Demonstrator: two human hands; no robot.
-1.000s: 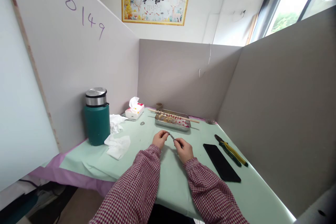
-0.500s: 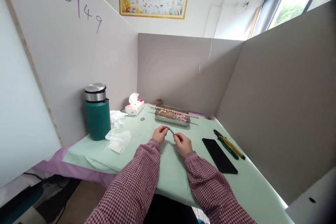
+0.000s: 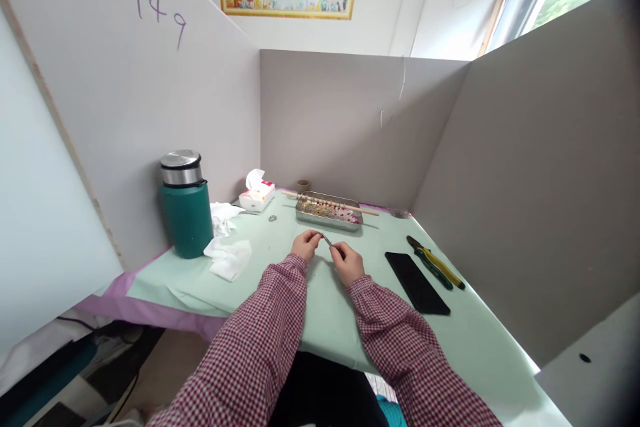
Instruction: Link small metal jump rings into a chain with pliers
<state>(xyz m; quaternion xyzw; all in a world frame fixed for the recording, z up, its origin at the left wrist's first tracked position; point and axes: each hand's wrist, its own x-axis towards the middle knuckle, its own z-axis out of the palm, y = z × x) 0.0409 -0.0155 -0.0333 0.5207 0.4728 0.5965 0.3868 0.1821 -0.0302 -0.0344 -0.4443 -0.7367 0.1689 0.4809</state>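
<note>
My left hand (image 3: 305, 244) and my right hand (image 3: 347, 263) are close together over the middle of the green table (image 3: 320, 307). Both are pinched on a thin grey metal piece (image 3: 327, 239) that runs between them; it is too small to name. My right hand's fingers curl round its lower end, and my left hand's fingertips meet at its upper end. Just beyond the hands stands a metal tray (image 3: 327, 211) with small gold and red bits in it, and a wooden stick (image 3: 333, 203) strung with beads lies across its rim.
A green flask (image 3: 186, 205) with a steel lid stands at the left, crumpled tissues (image 3: 227, 255) and a tissue pack (image 3: 257, 195) beside it. A black phone (image 3: 416, 273) and yellow-green pliers (image 3: 435, 263) lie at the right. Grey partition boards wall in three sides.
The camera has tilted downward, so everything sits higher in the picture. Both hands stay pinched on the thin metal piece in the same pose.
</note>
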